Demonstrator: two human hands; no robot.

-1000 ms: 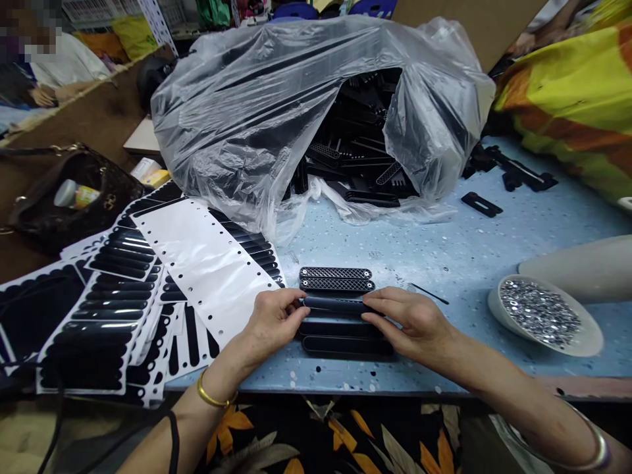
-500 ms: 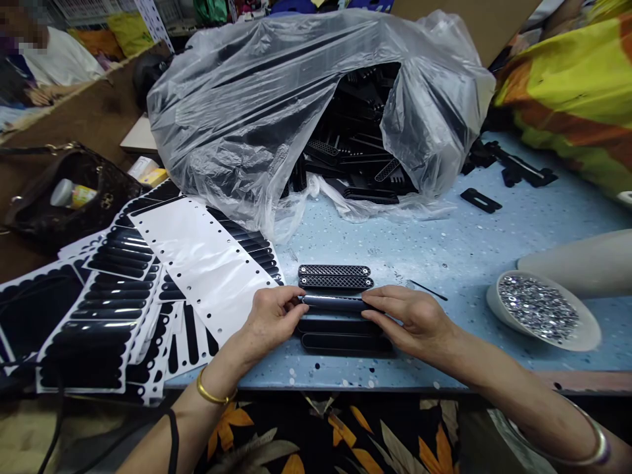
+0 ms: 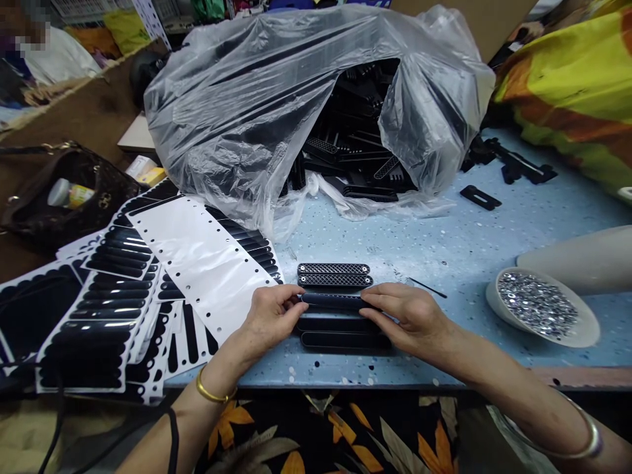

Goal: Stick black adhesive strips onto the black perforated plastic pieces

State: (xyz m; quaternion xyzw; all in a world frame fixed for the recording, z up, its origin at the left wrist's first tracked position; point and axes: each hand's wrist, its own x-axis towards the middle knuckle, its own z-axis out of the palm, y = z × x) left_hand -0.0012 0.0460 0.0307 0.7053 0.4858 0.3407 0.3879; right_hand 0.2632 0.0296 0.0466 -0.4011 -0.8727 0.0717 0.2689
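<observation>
A long black strip (image 3: 330,302) with rounded ends is stretched level between my two hands. My left hand (image 3: 274,313) pinches its left end between thumb and fingertips. The right end is in the pinch of my right hand (image 3: 402,313), which partly covers it. Just beyond the strip lie two black bars with a cross-hatched face (image 3: 334,274) and a screw-like dot near each end. On the near side, two plain black bars (image 3: 345,340) lie side by side, their right ends partly behind my right hand. Whether the strip touches a bar beneath it, I cannot tell.
Sheets of black strips (image 3: 99,322) overlap at left, beside a white perforated sheet (image 3: 197,257). A torn plastic bag (image 3: 237,99) of black parts stands behind. At right are a bowl of small shiny metal pieces (image 3: 538,306) and a thin black rod (image 3: 427,287).
The strip has tilted slightly between my fingers, so its bright sheen has faded to dark. Both hands keep nearly the same place and grip.
</observation>
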